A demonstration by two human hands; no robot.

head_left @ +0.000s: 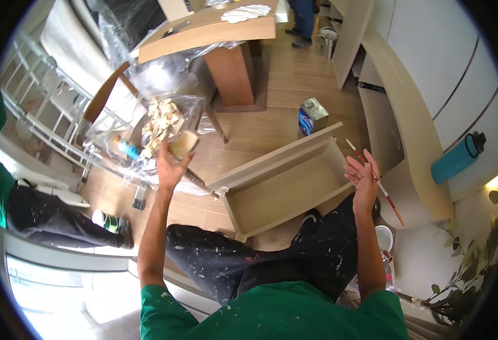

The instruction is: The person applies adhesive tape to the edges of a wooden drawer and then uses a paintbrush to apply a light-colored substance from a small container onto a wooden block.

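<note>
My left hand (171, 170) is raised beside the plastic-covered chair, fingers around a small squarish container (184, 144) with a pale yellow inside and dark edge; its exact kind is unclear. In my right hand (364, 180) a thin paintbrush (392, 207) with a red handle rests slantwise between the fingers, its tip pointing up and left. A beige wooden drawer (283, 195) lies before my knees, its hollow facing up and its long front panel on the far side. My right hand is above the drawer's right end, not touching it.
A chair (105, 97) carries crumpled paper (163, 122) and plastic. Beyond stand a table (206, 41) and a tissue box (313, 115). At right are a curved cabinet (410, 136), teal bottle (455, 158) and white bucket (384, 237). Another person (39, 212) is at left; legs (302, 20) show far back.
</note>
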